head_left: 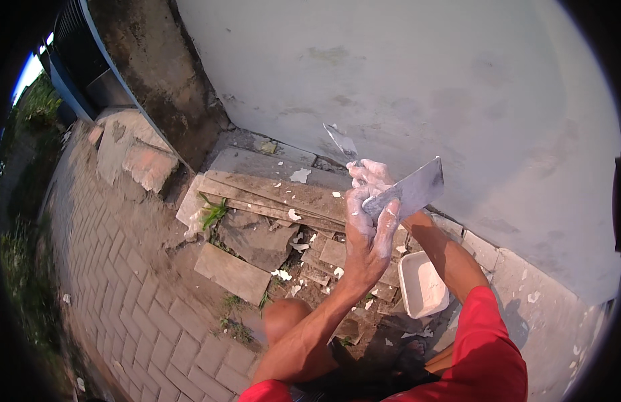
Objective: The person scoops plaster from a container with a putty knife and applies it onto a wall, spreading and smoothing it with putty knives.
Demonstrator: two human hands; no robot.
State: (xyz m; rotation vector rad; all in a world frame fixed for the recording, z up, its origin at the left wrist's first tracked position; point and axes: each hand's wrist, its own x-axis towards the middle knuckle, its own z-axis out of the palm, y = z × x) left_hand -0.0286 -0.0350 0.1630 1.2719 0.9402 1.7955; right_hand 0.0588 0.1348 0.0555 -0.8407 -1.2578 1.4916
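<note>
"Grips?"
"Left hand clamped on broad blade, free edge toward two o'clock; right hand clasping narrow scraper, tip toward eleven."
"Room?"
"Open toward twelve; pale wall beyond."

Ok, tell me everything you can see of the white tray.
The white tray is shallow and roughly rectangular, with rounded corners; it looks like plastic. Its inside looks coated in pale pinkish residue. It sits open side up on littered ground near the wall, the right forearm passing beside it in view.
</note>
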